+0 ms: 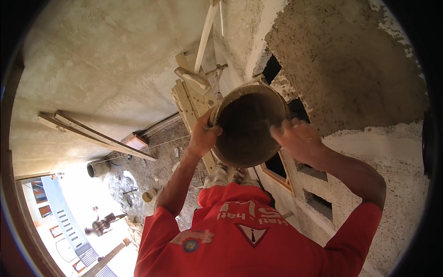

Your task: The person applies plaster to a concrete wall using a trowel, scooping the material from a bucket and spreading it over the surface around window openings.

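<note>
White lettering, a triangular warning sign and a round badge mark the red shirt (230,242). Before the rough, patchy wall (346,69), a bucket (247,157) shows its dark inside — the left hand (203,135) has fingers clasping its rim; the blurred right hand (299,140) meets the opposite side, grip unclear. Planks (188,104) lie beyond.

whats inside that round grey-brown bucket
Inside the round grey-brown bucket, only dark, shadowed walls show; its bottom is too dark to tell. The left hand and blurred right hand hide parts of its rim.
</note>
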Demonstrator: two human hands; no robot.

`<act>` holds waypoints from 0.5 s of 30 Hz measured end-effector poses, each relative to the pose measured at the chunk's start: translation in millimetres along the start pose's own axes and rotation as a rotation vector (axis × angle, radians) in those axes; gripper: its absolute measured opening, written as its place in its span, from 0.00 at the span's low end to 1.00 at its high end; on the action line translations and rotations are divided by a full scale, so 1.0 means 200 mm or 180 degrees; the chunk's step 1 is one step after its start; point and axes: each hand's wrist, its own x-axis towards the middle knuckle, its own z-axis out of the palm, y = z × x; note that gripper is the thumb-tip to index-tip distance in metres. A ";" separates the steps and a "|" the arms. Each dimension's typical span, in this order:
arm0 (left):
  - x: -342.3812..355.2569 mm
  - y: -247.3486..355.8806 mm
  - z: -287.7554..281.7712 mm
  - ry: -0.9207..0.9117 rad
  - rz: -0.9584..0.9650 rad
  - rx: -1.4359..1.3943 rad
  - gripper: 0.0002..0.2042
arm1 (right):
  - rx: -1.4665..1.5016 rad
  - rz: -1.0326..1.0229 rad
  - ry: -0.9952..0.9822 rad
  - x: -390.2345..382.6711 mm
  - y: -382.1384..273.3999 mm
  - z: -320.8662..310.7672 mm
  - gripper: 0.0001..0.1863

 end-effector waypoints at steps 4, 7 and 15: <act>0.01 -0.04 0.06 -0.0163 -0.0031 -0.0217 0.30 | -0.0247 0.0616 0.0081 0.11 0.03 -0.06 0.25; 0.03 0.04 0.09 -0.0130 0.0071 -0.0148 0.31 | -0.0225 0.0220 0.0191 0.17 -0.08 0.03 0.28; -0.05 -0.04 0.02 0.0382 -0.0189 -0.0543 0.30 | 0.0306 0.0447 -0.0131 0.01 -0.03 -0.09 0.22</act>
